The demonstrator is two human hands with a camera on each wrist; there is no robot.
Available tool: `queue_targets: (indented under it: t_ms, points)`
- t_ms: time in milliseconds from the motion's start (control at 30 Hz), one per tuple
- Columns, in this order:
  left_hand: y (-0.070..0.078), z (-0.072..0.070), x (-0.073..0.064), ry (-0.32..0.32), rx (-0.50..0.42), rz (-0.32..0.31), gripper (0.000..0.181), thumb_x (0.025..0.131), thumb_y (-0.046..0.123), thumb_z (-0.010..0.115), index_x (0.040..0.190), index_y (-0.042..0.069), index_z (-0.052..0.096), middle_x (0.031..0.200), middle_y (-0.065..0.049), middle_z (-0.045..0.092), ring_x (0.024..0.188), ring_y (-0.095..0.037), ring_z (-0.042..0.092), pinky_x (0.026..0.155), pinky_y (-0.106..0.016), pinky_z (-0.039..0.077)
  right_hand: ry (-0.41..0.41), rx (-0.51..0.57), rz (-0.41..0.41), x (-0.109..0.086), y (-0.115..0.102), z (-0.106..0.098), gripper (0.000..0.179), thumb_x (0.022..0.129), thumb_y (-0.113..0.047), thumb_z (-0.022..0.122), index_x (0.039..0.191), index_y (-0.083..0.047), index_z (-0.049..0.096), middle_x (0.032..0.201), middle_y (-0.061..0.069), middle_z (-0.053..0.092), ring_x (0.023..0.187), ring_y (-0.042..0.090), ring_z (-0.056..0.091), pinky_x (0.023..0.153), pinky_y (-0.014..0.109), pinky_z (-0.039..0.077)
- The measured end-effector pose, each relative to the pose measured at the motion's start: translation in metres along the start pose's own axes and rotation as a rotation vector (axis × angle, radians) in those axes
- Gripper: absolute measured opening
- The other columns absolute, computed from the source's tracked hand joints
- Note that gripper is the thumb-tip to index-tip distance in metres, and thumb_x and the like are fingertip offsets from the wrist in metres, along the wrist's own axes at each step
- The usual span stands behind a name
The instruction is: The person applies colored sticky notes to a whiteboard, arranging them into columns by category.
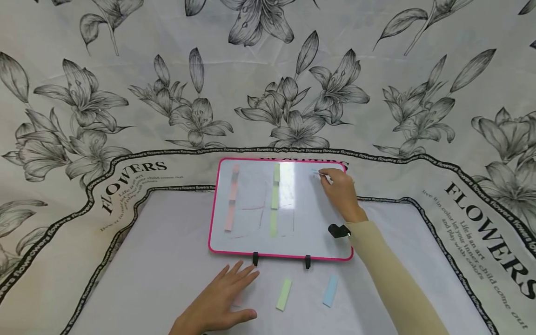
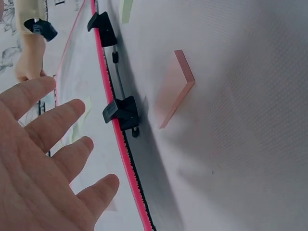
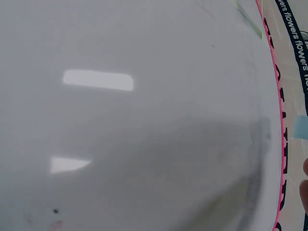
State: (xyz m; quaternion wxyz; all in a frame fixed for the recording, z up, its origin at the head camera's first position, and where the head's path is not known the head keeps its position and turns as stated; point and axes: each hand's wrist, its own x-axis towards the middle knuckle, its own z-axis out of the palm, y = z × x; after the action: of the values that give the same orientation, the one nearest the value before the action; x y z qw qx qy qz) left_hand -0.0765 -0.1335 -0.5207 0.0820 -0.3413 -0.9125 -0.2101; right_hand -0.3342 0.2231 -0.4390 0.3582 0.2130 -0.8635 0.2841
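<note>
Near the upper right corner of the pink-framed whiteboard, my right hand pinches a small blue sticky note between thumb and finger. Three pink sticky notes form a column down the board's left side. Another column, of green sticky notes, runs down its middle. My left hand is spread in front of the board's lower edge, fingers straight and holding nothing. Below that hand lies a pad of pink sticky notes, mostly covered in the head view.
A green sticky note pad and a blue one lie on the white tabletop before the board. Two black clips grip the board's lower edge. Behind it hangs a flower-printed cloth.
</note>
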Motion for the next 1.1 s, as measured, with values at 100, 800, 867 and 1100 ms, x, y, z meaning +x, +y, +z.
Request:
queue_targets:
  t_ms: [100,800,867,1100]
  points:
    - [-0.002,0.001,0.001,-0.008,0.014,0.005,0.077,0.096,0.069,0.054,0.158,0.025,0.043,0.154,-0.002,0.055,0.146,-0.036,0.047,0.112,-0.061,0.042,-0.006,-0.015,0.02,0.004,0.001,0.003,0.014,0.09,0.004,0.071,0.102,0.005,0.078,0.098,0.021,0.077,0.094,0.038,0.073,0.084,0.051,0.059]
    - [0.001,0.0,0.007,-0.011,0.005,-0.008,0.078,0.095,0.068,0.056,0.158,0.025,0.042,0.156,-0.001,0.052,0.149,-0.036,0.043,0.115,-0.059,0.04,-0.057,-0.124,0.009,0.009,0.009,0.01,0.014,0.09,0.002,0.069,0.102,0.003,0.077,0.1,0.02,0.077,0.097,0.04,0.07,0.088,0.052,0.057]
    - [0.002,0.0,0.007,-0.024,0.005,-0.016,0.079,0.094,0.068,0.057,0.159,0.026,0.041,0.157,0.0,0.051,0.15,-0.036,0.041,0.116,-0.06,0.038,-0.063,-0.123,-0.017,0.009,0.008,0.01,0.013,0.09,0.004,0.069,0.1,0.004,0.077,0.098,0.02,0.077,0.095,0.039,0.07,0.086,0.051,0.058]
    - [0.004,-0.001,0.006,-0.027,0.022,-0.026,0.083,0.09,0.066,0.065,0.159,0.026,0.041,0.157,-0.001,0.051,0.15,-0.04,0.039,0.116,-0.066,0.033,-0.094,-0.136,-0.065,0.007,0.006,0.013,0.011,0.091,0.005,0.068,0.098,0.005,0.077,0.096,0.02,0.077,0.093,0.038,0.072,0.084,0.049,0.06]
